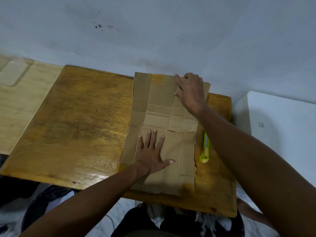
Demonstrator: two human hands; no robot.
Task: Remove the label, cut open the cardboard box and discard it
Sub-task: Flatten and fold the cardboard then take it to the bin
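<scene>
**Box lying flat, discarding still to come**

The wooden table (82, 120) is carrying the cardboard box (162, 117), which is lying opened out as one creased sheet toward the table's 3 o'clock side. No label is showing on the upturned face, so the peeling and cutting appear finished; only throwing the sheet away seems left.

The right hand (190, 93) is reaching to the sheet's 1 o'clock corner, fingers bent over the far edge, touching it; whether it is gripping is unclear.

The left hand (152, 153) is pressing flat at the sheet's 7 o'clock part, fingers spread apart, holding nothing.

The green utility knife (205, 149) is resting untouched just beside the sheet's 3 o'clock edge.
</scene>
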